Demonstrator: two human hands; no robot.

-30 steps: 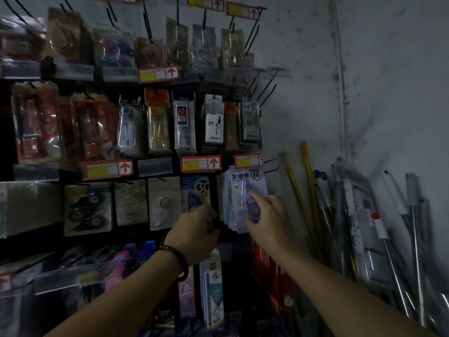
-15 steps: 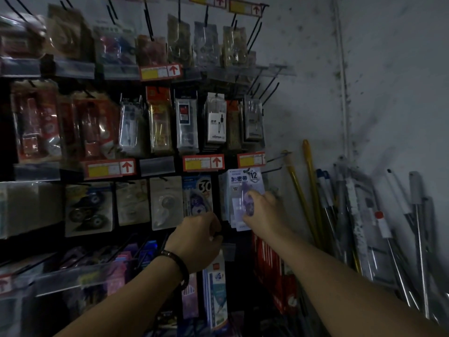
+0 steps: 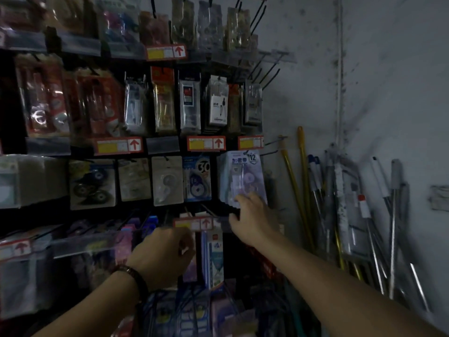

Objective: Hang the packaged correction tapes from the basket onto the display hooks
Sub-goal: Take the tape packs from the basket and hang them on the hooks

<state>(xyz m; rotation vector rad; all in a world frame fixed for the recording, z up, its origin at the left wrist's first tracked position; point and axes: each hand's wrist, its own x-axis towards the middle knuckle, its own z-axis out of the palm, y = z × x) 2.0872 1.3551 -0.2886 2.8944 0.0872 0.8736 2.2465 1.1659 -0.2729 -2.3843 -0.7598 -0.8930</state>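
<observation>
Just above the right hand (image 3: 254, 216), the packaged correction tapes (image 3: 243, 173) are seen hanging, their lower edge touched by its loosely spread fingertips. Lower and to the left of it, the left hand (image 3: 162, 254) is held with fingers curled inward, just under a red price tag (image 3: 194, 223). Whether anything is gripped there cannot be told.

Dim bluish light; wall (image 3: 388, 69) palest, rack (image 3: 7, 100) at left lost in shadow; motion blur smears left hand (image 3: 161, 254); edges bend, soften.
</observation>
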